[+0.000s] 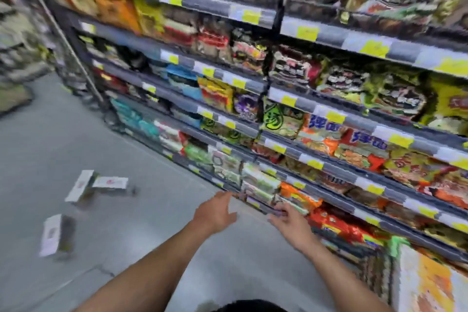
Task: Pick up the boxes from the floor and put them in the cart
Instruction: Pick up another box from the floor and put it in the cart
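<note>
Boxes [78, 186] on the aisle floor [157, 256], cart out of sight

Three pale, flat boxes lie on the grey floor at the left of a shop aisle; two lie close together, seemingly touching at a corner; the third [54, 234] lies apart, nearer the person; blur hides their print. The left hand [215, 213] and the right hand [291, 224] reach forward on bare arms, low before the bottom shelves [329, 200]; both hands are spread, fingers loose and apart, holding nothing; the right hand is just in front of the lowest shelf edge, though the smeared picture does not show whether it touches. Both hands are well apart from the boxes, which lie off to their left. Bright packets [321, 134] and yellow price tags [306, 33] fill the shelves on the right. No cart shows, so where it stands cannot be told. On this evidence the job looks barely under way: no box is in hand; at least three are left to lift; whether any already sits in the cart cannot be judged; what remains appears to be a turn left, a reach down and the carry.
</note>
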The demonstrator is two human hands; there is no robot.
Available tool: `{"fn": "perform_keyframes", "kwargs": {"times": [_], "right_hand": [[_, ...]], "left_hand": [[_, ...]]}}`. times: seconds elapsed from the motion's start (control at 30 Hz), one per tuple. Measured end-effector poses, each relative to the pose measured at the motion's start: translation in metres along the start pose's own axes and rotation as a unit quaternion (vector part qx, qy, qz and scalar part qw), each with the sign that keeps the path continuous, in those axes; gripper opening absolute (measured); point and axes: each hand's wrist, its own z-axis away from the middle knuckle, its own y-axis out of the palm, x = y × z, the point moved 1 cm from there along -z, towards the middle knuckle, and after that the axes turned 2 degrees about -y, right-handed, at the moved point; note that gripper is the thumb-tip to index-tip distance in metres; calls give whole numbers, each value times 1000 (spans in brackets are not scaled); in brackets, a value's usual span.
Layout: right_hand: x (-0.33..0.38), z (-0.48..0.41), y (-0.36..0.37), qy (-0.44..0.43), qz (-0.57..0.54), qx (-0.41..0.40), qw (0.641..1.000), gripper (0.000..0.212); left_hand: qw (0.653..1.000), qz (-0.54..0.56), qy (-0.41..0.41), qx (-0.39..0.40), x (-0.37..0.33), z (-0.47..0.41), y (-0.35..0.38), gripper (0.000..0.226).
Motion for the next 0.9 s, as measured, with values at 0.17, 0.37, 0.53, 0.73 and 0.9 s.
{"fn": "perform_keyframes", "kwargs": {"times": [0.17,0.37,0.53,0.73,0.9], "right_hand": [[94,-36,78,-76,44,84,993,40],[168,-66,159,-164,93,182,965,36],[223,-86,219,-197,116,248,941,39],[281,-133,282,-230,139,299,916,42],[338,-191,331,-245,152,325,901,44]], "left_hand": [[990,76,-87,-81,91,36,-35,71],[959,148,-189,-148,164,82,-57,67],[928,187,-266,-184,212,111,-67,70],[901,209,-323,-198,267,106,-91,76],[888,213,-347,-216,319,64,-141,78]]}}
